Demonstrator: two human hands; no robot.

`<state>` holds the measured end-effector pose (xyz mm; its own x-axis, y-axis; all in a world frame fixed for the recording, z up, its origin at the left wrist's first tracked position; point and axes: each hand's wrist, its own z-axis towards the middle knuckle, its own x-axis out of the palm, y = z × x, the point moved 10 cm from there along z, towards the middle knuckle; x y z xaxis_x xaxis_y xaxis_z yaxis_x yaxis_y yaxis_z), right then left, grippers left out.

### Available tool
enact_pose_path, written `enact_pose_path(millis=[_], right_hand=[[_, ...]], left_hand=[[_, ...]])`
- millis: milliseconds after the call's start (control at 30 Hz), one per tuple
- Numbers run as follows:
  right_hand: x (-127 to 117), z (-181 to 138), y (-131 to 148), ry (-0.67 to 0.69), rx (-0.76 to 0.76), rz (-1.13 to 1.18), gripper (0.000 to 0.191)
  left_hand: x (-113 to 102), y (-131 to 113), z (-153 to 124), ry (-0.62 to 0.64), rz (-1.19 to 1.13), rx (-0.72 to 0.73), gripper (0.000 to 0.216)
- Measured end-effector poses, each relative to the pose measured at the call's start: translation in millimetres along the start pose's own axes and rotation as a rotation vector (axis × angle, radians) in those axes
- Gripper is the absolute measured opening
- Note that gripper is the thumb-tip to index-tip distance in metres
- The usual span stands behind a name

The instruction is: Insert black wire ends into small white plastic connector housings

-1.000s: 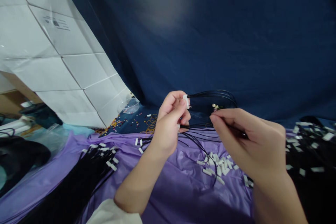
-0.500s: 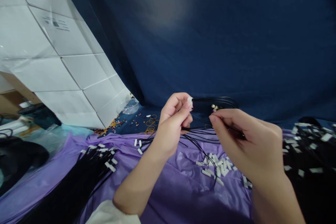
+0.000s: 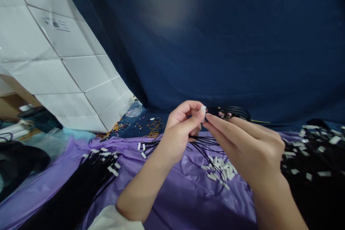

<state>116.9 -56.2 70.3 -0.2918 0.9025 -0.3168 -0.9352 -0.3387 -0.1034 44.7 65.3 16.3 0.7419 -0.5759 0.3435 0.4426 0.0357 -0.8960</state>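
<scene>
My left hand [image 3: 181, 132] pinches a small white connector [image 3: 203, 109] between thumb and forefinger, held up above the purple sheet [image 3: 172, 194]. Thin black wires [image 3: 234, 110] run from the connector in a loop to the right and hang down beneath both hands. My right hand [image 3: 246, 143] has its fingers pressed together around the black wires, with its fingertips touching the connector from the right. Small metal terminals [image 3: 225, 114] show just past my right fingers.
A pile of loose white connectors [image 3: 221, 172] lies on the purple sheet below my hands. Bundles of black wires with white connectors lie at the left [image 3: 88, 176] and right [image 3: 315, 151]. Rubber bands [image 3: 155, 127], small beads and a clear bowl [image 3: 132, 109] sit behind, by white boxes [image 3: 54, 61].
My right hand has moved left until its fingertips meet the connector. My left hand has shifted slightly right and down with the connector. The wire loop has flattened.
</scene>
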Motion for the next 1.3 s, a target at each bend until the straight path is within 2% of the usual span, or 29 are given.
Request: enact_pose_path(millis=[133, 400, 567, 733, 867, 933, 1000, 1167, 1300], right_hand=[[-1.0, -0.6, 0.5, -0.005, -0.007, 0.044, 0.011], [-6.8, 1.1, -0.4, 0.003, -0.005, 0.081, 0.013], [-3.0, 1.0, -1.3, -0.001, 0.007, 0.055, 0.011], [-1.7, 4.9, -6.5, 0.000, 0.038, -0.025, 0.027], [-30.0, 6.9, -3.9, -0.169, 0.071, -0.012, 0.028], [-36.9, 6.4, -5.4, -0.184, 0.121, 0.085, 0.028], [-29.2, 6.5, -8.9, -0.092, 0.189, 0.240, 0.022], [22.4, -2.0, -5.6, 0.317, 0.324, 0.564, 0.005], [47.7, -12.1, -4.5, 0.464, 0.418, 0.627, 0.008]], left_hand=[[3.5, 3.5, -0.5, 0.026, -0.009, -0.029, 0.016], [11.9, 5.0, -2.8, 0.075, -0.023, -0.022, 0.016], [10.0, 2.8, -2.2, 0.067, -0.012, -0.017, 0.017], [-15.4, -5.5, 3.0, -0.143, -0.019, 0.012, 0.019], [-41.0, -23.3, 1.8, -0.330, -0.167, 0.099, 0.018], [-51.0, -33.8, -0.5, -0.382, -0.243, 0.156, 0.015], [-58.0, -39.7, -2.2, -0.411, -0.296, 0.171, 0.013], [-62.1, -39.5, -2.0, -0.419, -0.376, 0.122, 0.008], [-56.8, -33.7, 0.5, -0.393, -0.404, 0.066, 0.008]])
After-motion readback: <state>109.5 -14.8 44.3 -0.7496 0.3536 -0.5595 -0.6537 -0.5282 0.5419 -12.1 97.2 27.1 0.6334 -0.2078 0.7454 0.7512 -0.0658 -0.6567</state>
